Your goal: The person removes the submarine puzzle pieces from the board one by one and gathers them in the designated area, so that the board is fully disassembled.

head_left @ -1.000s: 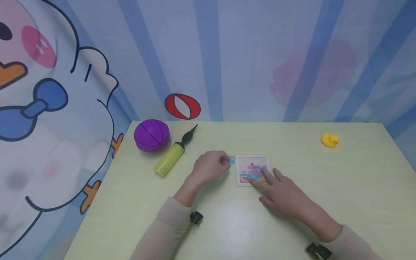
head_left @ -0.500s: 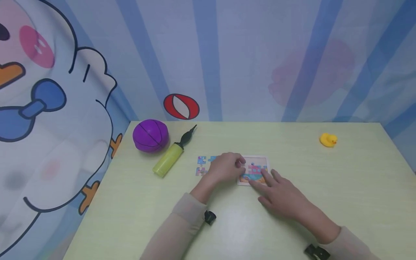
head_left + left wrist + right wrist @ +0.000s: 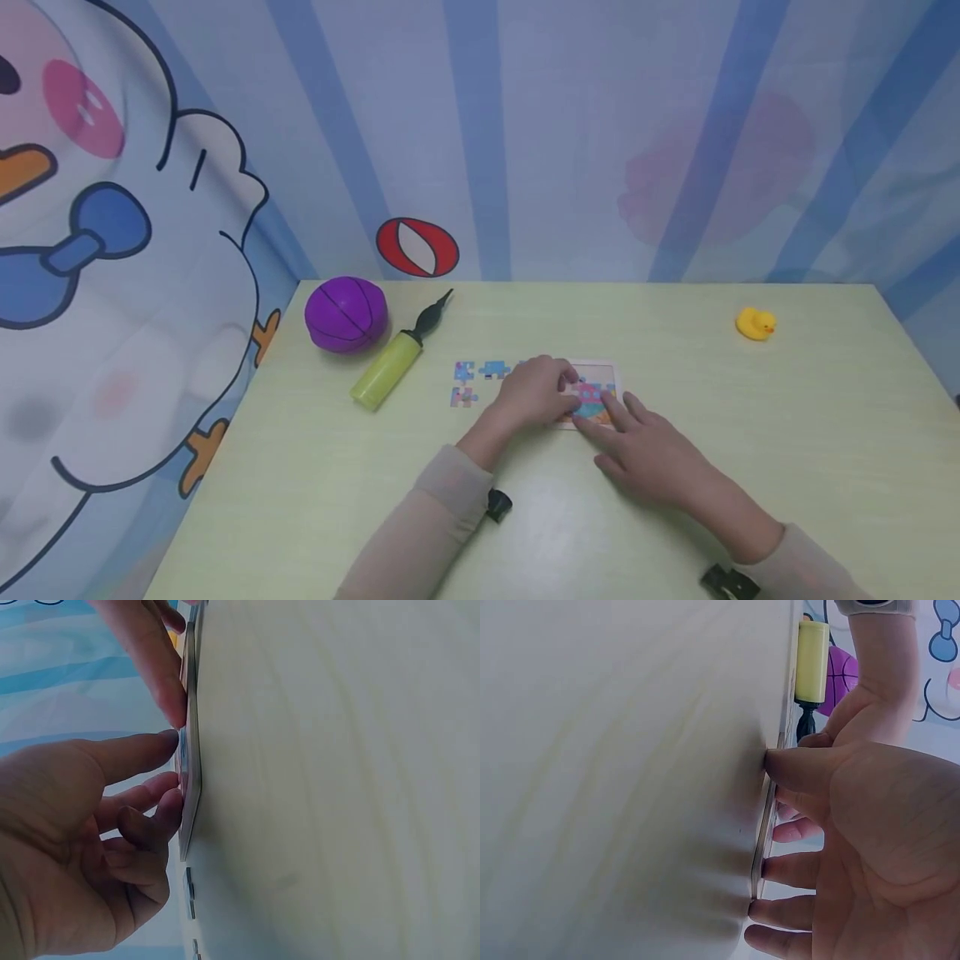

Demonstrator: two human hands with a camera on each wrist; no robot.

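A small framed jigsaw puzzle [image 3: 597, 372] lies on the table, partly filled with a pink and blue picture. Over its left side is my left hand [image 3: 534, 392], thumb and fingertips brought together at the picture surface. They seem to pinch a puzzle piece, mostly hidden by the fingers. In the left wrist view, that hand's thumb and fingertips [image 3: 169, 742] meet the board's face. My right hand [image 3: 652, 454] rests spread fingers on the puzzle's right and lower part. Left of the frame lie loose jigsaw pieces [image 3: 495, 369], one partly covered by the left hand.
A purple ball [image 3: 347, 314] and a yellow-green hand pump [image 3: 388, 369] with a black nozzle lie at the back left of the table [image 3: 750, 400]. A yellow rubber duck [image 3: 755, 323] sits at the back right. Behind hangs a printed blue curtain [image 3: 562, 142].
My left hand has moved right, from beside the loose pieces onto the puzzle's left part, uncovering several pieces behind it. The right hand stays in place on the frame.
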